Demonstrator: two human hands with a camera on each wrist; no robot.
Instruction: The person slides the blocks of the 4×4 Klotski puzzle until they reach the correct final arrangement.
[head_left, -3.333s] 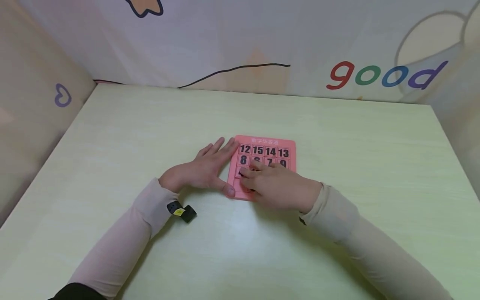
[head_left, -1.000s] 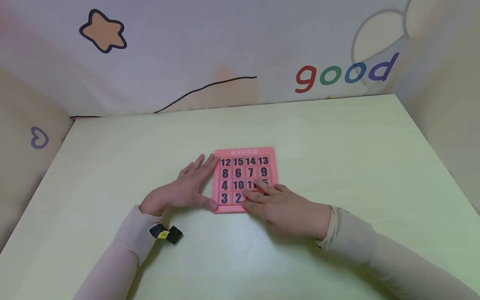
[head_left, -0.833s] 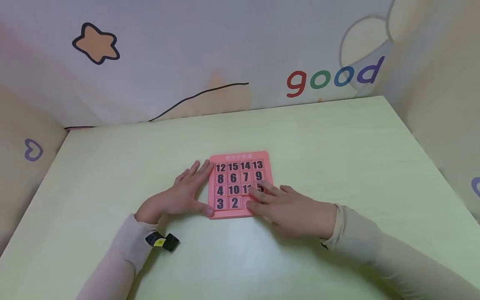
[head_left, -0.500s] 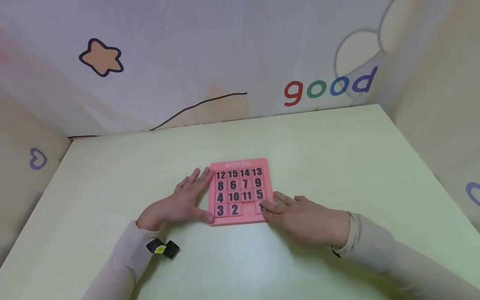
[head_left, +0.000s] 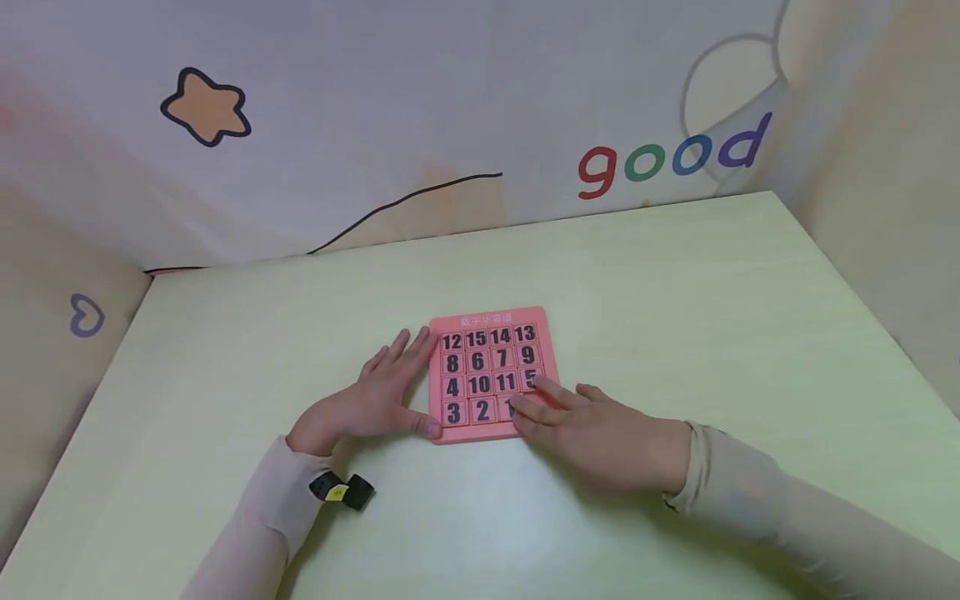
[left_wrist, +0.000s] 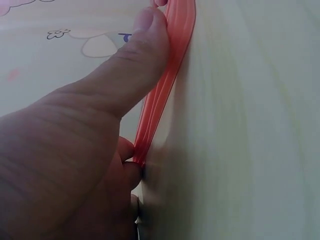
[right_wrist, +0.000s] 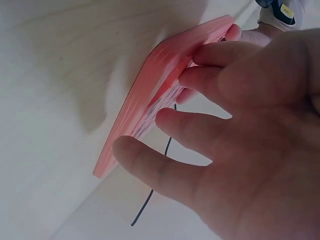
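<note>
A pink number slide puzzle (head_left: 487, 433) lies flat on the table, its numbered tiles in rows. My left hand (head_left: 375, 400) is spread along its left side, fingertips at the upper left edge and thumb at the lower left corner. In the left wrist view the thumb (left_wrist: 135, 55) rests against the puzzle's pink side (left_wrist: 167, 75). My right hand (head_left: 607, 433) reaches in from the right with extended fingers. One fingertip touches the 1 tile (head_left: 506, 408) in the bottom row, beside the 2 tile (head_left: 482, 410); another overlaps the 5 tile (head_left: 529, 379). The bottom right slot is partly hidden under the fingers.
The pale green table (head_left: 300, 325) stretches out around the puzzle. Printed cloth walls (head_left: 375, 100) stand along its back and sides. A black wrist device (head_left: 345, 490) sits at the left cuff, just above the table.
The 1 tile has slid left along the bottom row, against the 2 tile, under my right fingertips. My left hand has stayed at the puzzle's left edge. The head view has shifted slightly.
</note>
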